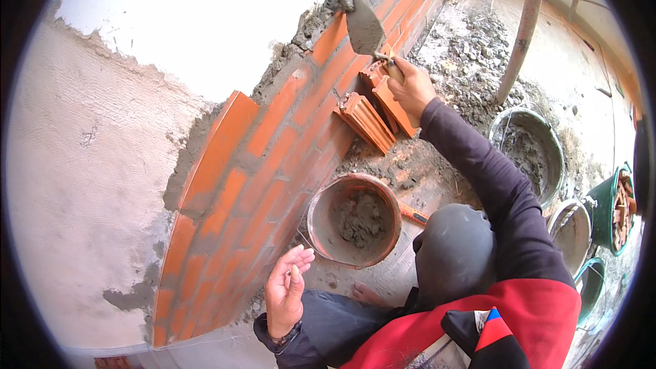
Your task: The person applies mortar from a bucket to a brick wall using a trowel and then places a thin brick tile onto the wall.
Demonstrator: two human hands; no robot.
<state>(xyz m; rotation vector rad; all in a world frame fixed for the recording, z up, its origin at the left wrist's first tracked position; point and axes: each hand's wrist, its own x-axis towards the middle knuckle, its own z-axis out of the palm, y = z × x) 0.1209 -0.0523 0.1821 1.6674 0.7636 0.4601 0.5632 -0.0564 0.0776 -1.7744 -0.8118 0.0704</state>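
Right hand [412,90] up at the brick wall [273,164], whose far end is cut off above: its grip is clamped on the trowel [366,30], the fist hiding most of the handle. The blade's tip, probably, sits behind that mortar [343,1]. Left hand [284,295] near the bucket [322,222], thumb and fingers apart.

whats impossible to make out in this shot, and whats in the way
All in the head view:
Trowel: most of its handle is covered by the right hand gripping it.
Brick wall: its far end is cut off by the upper edge.
Mortar bucket: its bottom is hidden under the mortar.
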